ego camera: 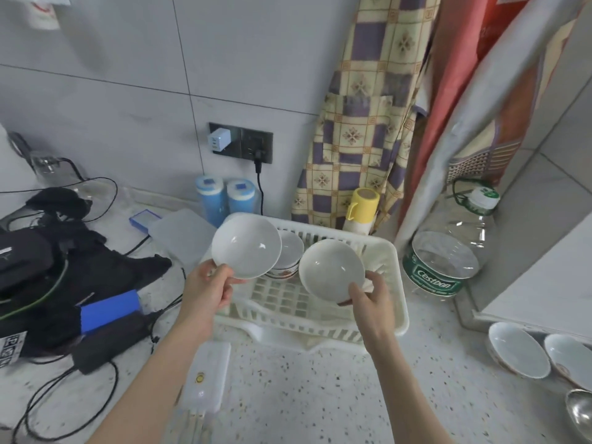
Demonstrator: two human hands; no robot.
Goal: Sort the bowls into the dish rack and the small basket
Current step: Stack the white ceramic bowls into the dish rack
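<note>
I hold 2 white bowls tilted over the dish rack (389,285) so they can slot in: my left hand (209,291) pinches the left bowl (246,247) by its rim, my right hand (373,301) grips the right bowl (331,269). Stacked bowls (290,251) already sit inside.

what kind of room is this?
Most likely a home kitchen counter: a white dish rack with bowls, a tiled wall with a socket, and a patterned apron hanging behind.
</note>
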